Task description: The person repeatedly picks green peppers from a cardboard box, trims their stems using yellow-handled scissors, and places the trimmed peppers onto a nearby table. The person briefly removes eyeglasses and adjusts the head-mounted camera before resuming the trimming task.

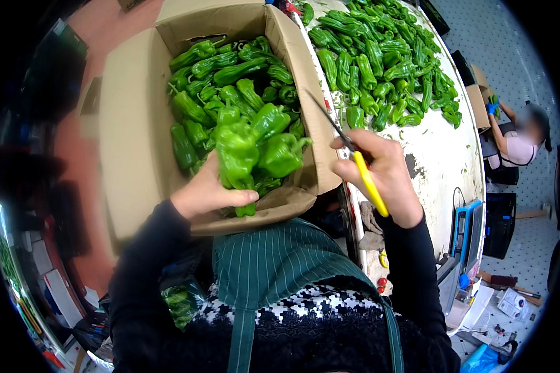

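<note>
Over the near end of an open cardboard box (135, 140), my left hand (210, 191) grips a bunch of several green peppers (238, 154). More green peppers (214, 65) lie inside the box. My right hand (382, 172) holds scissors with yellow handles (371, 184) between the box and the white table; the dark blades point up and left, across the box's right edge. Whether the blades are apart cannot be made out. The scissors do not touch the peppers in my left hand.
A large heap of green peppers (382, 56) covers the far part of the worn white table (429, 158) at right. A blue-framed device (466, 233) stands at its near right edge. Beyond the table a person (522, 140) with blue gloves works at another cardboard box (477, 107).
</note>
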Tool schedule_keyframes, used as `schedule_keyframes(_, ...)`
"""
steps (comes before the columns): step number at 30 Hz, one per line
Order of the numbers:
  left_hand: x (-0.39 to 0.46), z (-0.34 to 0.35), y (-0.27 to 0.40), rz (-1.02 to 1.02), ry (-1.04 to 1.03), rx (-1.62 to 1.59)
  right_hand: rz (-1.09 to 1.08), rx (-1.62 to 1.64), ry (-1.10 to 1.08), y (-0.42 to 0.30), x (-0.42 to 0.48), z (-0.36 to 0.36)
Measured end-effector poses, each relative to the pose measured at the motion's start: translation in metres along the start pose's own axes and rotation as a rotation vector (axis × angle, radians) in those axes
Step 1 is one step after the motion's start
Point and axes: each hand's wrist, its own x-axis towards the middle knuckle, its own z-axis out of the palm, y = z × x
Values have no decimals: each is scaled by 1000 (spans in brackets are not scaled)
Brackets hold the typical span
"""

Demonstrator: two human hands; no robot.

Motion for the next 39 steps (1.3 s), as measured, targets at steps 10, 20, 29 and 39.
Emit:
schedule_keyframes(10,3,-2,6,70,43,-264,104,189,-139,22,-24,15)
schedule_keyframes(20,10,4,-9,204,103,80,129,276,-32,20,-9,36)
schedule_keyframes(29,8,-13,14,32,11,-980,223,908,108,40,-20,25)
schedule_keyframes(39,28,-25,20,192,-51,-1125,206,1083,143,69,-45,39)
